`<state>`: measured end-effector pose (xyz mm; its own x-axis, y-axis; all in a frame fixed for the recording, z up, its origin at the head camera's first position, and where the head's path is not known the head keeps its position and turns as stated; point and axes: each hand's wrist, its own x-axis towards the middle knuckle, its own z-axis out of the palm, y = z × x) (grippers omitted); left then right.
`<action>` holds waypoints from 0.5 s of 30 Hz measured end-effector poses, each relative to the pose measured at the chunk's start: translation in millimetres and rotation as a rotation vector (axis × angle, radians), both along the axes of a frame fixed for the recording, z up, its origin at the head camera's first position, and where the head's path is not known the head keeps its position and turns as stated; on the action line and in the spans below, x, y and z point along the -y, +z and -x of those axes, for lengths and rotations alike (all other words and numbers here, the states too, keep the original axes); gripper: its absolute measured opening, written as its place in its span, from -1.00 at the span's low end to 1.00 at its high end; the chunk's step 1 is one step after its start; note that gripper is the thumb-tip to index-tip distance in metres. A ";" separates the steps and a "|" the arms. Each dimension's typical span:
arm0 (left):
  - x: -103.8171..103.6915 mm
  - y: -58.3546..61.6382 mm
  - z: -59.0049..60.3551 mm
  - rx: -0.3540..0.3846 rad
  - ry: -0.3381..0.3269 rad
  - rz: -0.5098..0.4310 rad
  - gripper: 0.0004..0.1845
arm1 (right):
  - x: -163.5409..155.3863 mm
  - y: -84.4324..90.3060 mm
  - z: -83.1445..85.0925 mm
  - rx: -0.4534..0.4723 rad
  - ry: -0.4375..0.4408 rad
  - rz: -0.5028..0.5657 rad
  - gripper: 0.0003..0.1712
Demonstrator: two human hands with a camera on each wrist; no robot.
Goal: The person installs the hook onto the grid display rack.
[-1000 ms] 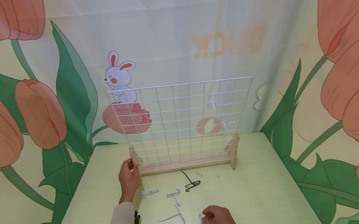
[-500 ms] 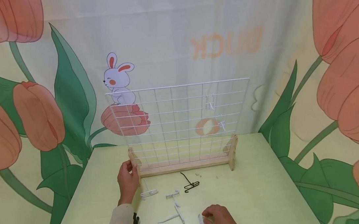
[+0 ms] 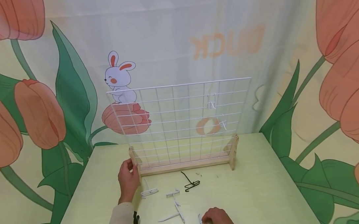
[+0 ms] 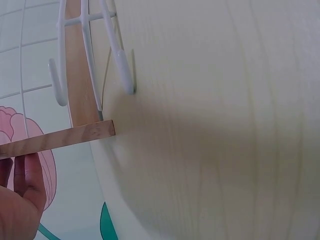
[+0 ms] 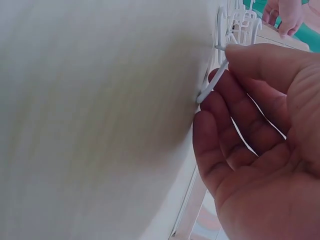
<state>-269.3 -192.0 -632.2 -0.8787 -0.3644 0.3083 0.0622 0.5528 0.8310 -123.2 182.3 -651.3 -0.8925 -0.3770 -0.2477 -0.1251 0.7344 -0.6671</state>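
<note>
My left hand point(image 3: 129, 181) grips the left upright of the wooden stand point(image 3: 187, 165), which bears a white wire grid panel point(image 3: 181, 121). In the left wrist view its fingers point(image 4: 31, 175) lie against the wooden side piece point(image 4: 65, 139). At the table's near side my right hand point(image 3: 218, 218) pinches a white wire hook point(image 3: 200, 220) between thumb and fingers, low over the tabletop. The right wrist view shows this hook's white rod point(image 5: 212, 85) between the thumb and fingertips. Two white hooks hang on the panel's right half, the upper hook point(image 3: 211, 105) and the lower hook point(image 3: 223, 124).
In front of the stand lie a black wire hook point(image 3: 192, 184) and several white hooks, among them a left hook point(image 3: 149, 192), a middle hook point(image 3: 172, 193) and a near hook point(image 3: 178, 213). Tiny bits point(image 3: 198, 174) lie by the stand. A printed curtain point(image 3: 165, 36) hangs behind the table.
My right hand's fingers have closed in on the white hook at the near edge. The left hand stays at the stand's upright.
</note>
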 end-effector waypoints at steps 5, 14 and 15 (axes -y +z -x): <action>-0.1 0.6 0.5 0.003 0.003 -0.001 -0.66 | -1.1 -0.8 0.9 -0.006 0.013 0.022 -0.95; 0.4 0.0 0.1 0.008 -0.002 0.001 -0.65 | 1.6 2.2 0.7 0.041 0.010 0.041 -0.95; 0.4 -0.2 0.1 0.007 -0.001 0.000 -0.66 | 2.5 2.2 0.5 0.047 0.010 0.034 -0.95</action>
